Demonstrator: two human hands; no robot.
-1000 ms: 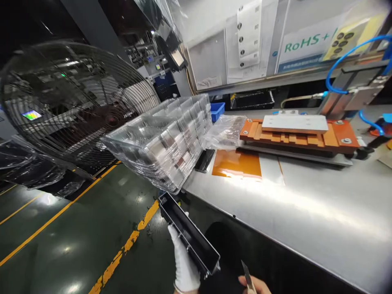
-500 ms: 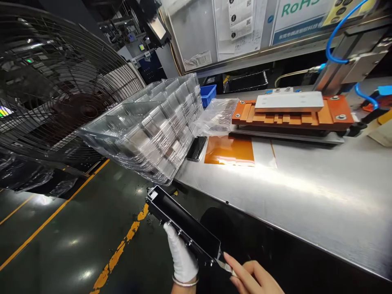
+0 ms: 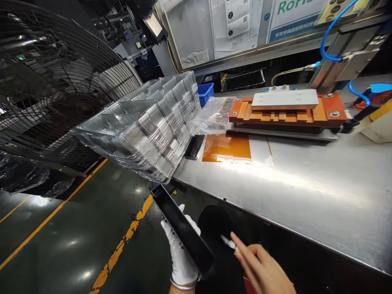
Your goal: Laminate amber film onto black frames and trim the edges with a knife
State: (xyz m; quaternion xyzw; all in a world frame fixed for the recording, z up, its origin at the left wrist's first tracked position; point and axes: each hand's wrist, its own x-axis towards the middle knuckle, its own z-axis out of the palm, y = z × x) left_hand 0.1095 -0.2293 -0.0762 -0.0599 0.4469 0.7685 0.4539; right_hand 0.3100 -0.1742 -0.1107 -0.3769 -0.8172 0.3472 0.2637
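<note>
In my white-gloved left hand (image 3: 183,261) is a long, narrow black plastic housing (image 3: 180,226), open at the top like a trough. The thumb presses along its near side, and fingertips show over the far side. My bare right hand (image 3: 263,265) is closed on a small knife (image 3: 229,242) whose pale blade is blurred. The blade points toward the housing but stands apart from its lower right end. A bit of red shows under the right hand, perhaps the knife's handle. Both hands are below the front edge of the metal workbench (image 3: 306,204).
Stacked clear plastic trays (image 3: 147,130) in film stand at the bench's left end, beside a phone (image 3: 195,147) and an amber sheet (image 3: 226,149). Farther right is an orange fixture (image 3: 329,110) with a white block. A large fan (image 3: 82,104) stands at left.
The knife has come away from the housing's end and moved slightly up. The housing has turned in my left hand, whose fingertips now show over its far side.
</note>
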